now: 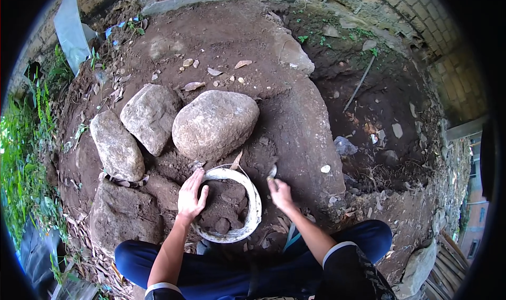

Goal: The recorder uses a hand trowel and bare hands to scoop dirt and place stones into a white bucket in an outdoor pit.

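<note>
A round white bucket [254,202] with a dirt-smeared rim stands between my knees, with brown soil [224,202] and a few clods inside. On its left rim rests my left hand [191,195], fingers stretched out and flat, thumb apart. To the right of the bucket, my right hand [282,193] is closed around a small metal tool [273,170], its shiny, scoop-like end pointing away from me toward the loose dirt. The tool's handle is mostly hidden by the fingers, and its exact kind is unclear.
Beyond the bucket sits a large rounded stone [215,125], with two more stones [117,145] [151,118] to its left. A flat-topped rock [125,215] lies by my left knee. A raised ledge [315,126] runs along the right, beside a lower dirt pit [379,110].
</note>
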A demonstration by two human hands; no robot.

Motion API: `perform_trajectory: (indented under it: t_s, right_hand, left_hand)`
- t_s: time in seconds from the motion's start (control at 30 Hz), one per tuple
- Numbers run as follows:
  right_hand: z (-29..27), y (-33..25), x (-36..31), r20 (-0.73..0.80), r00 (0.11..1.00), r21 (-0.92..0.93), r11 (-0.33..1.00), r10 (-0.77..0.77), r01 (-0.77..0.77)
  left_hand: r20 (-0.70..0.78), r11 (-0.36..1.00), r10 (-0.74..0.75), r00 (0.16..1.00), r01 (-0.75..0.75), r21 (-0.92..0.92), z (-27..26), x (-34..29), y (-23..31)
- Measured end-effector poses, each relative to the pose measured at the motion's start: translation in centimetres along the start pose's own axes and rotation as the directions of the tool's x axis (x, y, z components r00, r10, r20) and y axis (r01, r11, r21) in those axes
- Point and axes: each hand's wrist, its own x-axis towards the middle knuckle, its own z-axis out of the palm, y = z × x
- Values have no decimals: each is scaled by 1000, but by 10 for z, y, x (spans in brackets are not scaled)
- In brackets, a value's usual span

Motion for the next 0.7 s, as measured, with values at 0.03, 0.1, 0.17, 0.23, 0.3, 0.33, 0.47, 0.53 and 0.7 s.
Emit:
perform_trajectory:
  t_s: [0.03,0.1,0.17,0.23,0.3,0.33,0.47,0.53,0.7]
  right_hand:
    - [8,6,-10,-12,998,6,998,-65,65]
    - [7,12,-11,30,999,120,993,-18,14]
    - [-15,-29,-13,379,862,375,796,336,-475]
    - [-30,-24,-7,444,851,447,754,280,-482]
    - [-40,-29,-15,450,813,461,683,370,-567]
    - [-46,-35,-16,451,814,458,687,366,-564]
    - [-71,-59,-30,412,875,502,738,255,-452]
    - [-93,-80,-37,368,915,431,841,168,-328]
    - [-144,-139,-70,346,908,125,971,-234,203]
  left_hand:
    - [-3,1000,4,1000,-4,4,2,1,2]
    - [-7,1000,11,1000,-11,-2,3,7,5]
    - [-10,1000,0,1000,0,25,-5,-4,-1]
    - [-20,1000,22,1000,-22,13,-1,-1,-1]
    - [-9,1000,3,1000,-3,15,2,-2,-1]
    - [-14,1000,1,1000,-1,15,2,-1,0]
    - [-10,1000,5,1000,-4,21,3,-2,1]
    - [-1,999,8,1000,-8,32,3,-2,2]
    - [-31,1000,4,1000,-5,-13,3,-3,-1]
